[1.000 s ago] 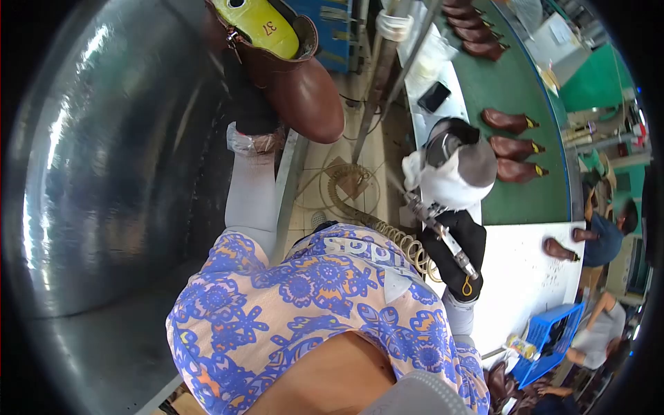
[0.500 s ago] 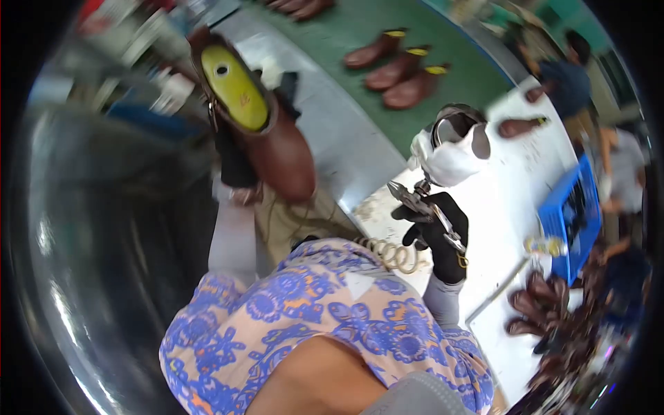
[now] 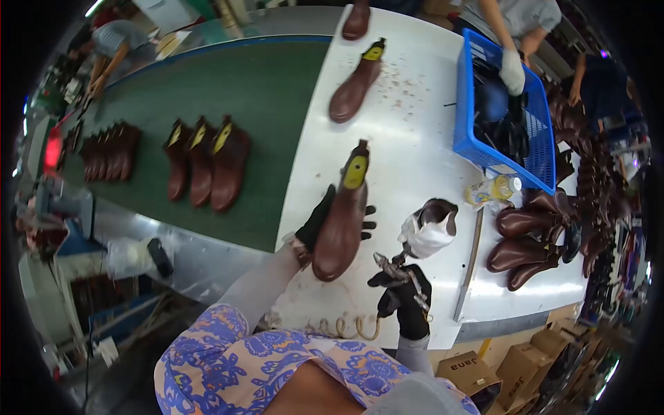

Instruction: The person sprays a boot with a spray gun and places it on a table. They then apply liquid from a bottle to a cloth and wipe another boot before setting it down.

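A brown boot point(image 3: 339, 232) with a yellow insole lies in my left hand point(image 3: 317, 220), over the white table point(image 3: 394, 155). Black-gloved fingers wrap the boot from below and show along its right side. In my right hand point(image 3: 408, 299), also in a black glove, is a metal air tool point(image 3: 395, 271) with a coiled hose point(image 3: 349, 328) trailing left. Just above that tool stands a dark ring-shaped holder wrapped in white cloth point(image 3: 429, 232). Further up the table lies another brown boot point(image 3: 354, 90).
Three boots point(image 3: 200, 162) stand on the green belt point(image 3: 270, 104), several more further left. A blue basket point(image 3: 505, 111) of black items, with a co-worker's gloved hand point(image 3: 512, 72) over it, is at right. Near it are a bottle point(image 3: 492, 189) and piled boots point(image 3: 526, 235). Cartons point(image 3: 470, 373) stand below.
The view has turned towards the white table. My left hand has brought the boot from the far left to over the table, beside the cloth-wrapped holder. My right hand still holds the tool.
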Motion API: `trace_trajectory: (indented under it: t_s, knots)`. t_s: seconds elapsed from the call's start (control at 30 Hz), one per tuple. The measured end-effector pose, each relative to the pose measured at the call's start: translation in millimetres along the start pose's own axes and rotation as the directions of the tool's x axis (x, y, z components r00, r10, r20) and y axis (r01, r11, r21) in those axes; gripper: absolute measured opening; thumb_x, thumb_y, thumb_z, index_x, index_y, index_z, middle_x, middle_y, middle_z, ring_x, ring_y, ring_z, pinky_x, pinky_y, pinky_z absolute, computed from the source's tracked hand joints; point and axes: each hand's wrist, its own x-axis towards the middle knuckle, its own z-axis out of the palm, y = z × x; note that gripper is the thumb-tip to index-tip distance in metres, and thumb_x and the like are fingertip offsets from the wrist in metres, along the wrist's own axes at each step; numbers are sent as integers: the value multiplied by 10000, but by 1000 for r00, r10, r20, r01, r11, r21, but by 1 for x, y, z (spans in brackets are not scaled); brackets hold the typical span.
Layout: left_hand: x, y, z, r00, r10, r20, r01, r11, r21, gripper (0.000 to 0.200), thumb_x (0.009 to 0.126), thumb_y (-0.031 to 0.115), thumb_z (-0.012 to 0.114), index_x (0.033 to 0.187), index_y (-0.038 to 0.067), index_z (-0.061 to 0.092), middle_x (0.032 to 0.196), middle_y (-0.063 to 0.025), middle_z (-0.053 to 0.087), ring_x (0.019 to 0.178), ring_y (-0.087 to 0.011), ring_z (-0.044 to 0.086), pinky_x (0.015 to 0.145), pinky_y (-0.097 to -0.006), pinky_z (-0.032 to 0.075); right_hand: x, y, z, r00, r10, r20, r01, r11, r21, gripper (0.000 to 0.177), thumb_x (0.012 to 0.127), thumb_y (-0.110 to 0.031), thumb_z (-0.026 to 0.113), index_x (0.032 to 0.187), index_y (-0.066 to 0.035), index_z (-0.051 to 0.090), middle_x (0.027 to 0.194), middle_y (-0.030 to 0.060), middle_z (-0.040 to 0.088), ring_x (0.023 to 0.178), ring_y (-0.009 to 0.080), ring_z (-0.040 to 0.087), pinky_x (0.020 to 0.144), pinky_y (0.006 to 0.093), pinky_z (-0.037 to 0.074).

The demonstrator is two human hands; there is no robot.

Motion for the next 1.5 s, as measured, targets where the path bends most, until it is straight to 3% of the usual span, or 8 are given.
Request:
trace_trajectory:
  t_s: [0.2, 0.37, 0.77, 0.87, 0.97, 1.03, 1.3, 1.5]
  knots:
    - [186, 68, 41, 977, 44, 210, -80, 983, 167, 757, 897, 677, 264, 1410, 120, 281, 1299, -137, 477, 1161, -294, 500, 986, -434, 414, 32, 16, -35, 997, 40, -67, -33, 994, 106, 352, 901, -329, 559, 955, 18, 537, 891, 157, 672, 492, 103, 578, 420, 201, 434]
    - [253, 89, 22, 953, 177, 244, -118, 964, -237, 1003, 778, 805, 301, 1406, 25, 259, 1348, -233, 402, 1276, -397, 370, 1083, -512, 285, 51, 28, -40, 1000, -10, 20, 7, 987, 163, 238, 798, -111, 591, 968, 43, 527, 898, 181, 679, 512, 125, 601, 465, 232, 474]
    - [21, 1, -72, 1000, 23, 4, -21, 966, -257, 744, 876, 623, 433, 1379, 78, 385, 1245, -182, 542, 1092, -295, 560, 917, -448, 460, 76, 28, -13, 937, -13, 350, 7, 1000, 19, 275, 735, -37, 610, 996, 32, 556, 882, 139, 698, 657, 180, 661, 588, 278, 511]
    - [-31, 28, -112, 401, 707, -583, -157, 680, 716, 446, 866, 371, 618, 1153, 35, 556, 982, -119, 625, 873, -258, 610, 764, -360, 499, 75, 23, -2, 923, 16, 384, -10, 1000, -18, 258, 734, -33, 610, 980, 25, 556, 870, 139, 701, 718, 196, 675, 611, 290, 518]
    - [-58, 98, -101, -266, 955, -135, 200, 191, 961, 385, 790, 204, 690, 1116, 33, 577, 873, -97, 623, 837, -235, 617, 762, -315, 495, 73, 17, 9, 920, 47, 390, -25, 998, -60, 242, 741, -43, 615, 965, 23, 554, 859, 138, 700, 704, 196, 671, 606, 287, 517]
    - [-77, 125, -220, 28, 993, 111, 593, -106, 798, 324, 768, 185, 672, 1057, 54, 607, 898, -146, 619, 918, -279, 614, 833, -352, 466, 71, 15, 13, 906, 35, 422, 11, 994, -105, 249, 745, -50, 620, 971, 25, 548, 854, 141, 698, 685, 191, 667, 604, 288, 517]
    - [-78, 197, -184, 177, 984, 6, 405, -78, 911, 413, 715, 252, 745, 1054, 46, 632, 1033, -147, 649, 977, -242, 622, 833, -345, 486, 48, 7, 43, 891, 21, 454, 22, 996, -90, 181, 798, -31, 552, 965, 35, 532, 890, 169, 683, 538, 131, 595, 464, 248, 491]
    - [-180, 118, -140, 397, 867, -300, -653, 497, 572, 452, 812, 187, 664, 1200, -4, 532, 1083, -47, 608, 989, -178, 584, 886, -299, 468, 18, 0, 81, 857, 3, 515, 81, 987, -140, 369, 853, -334, 608, 934, 8, 494, 870, 170, 665, 464, 112, 551, 423, 211, 427]
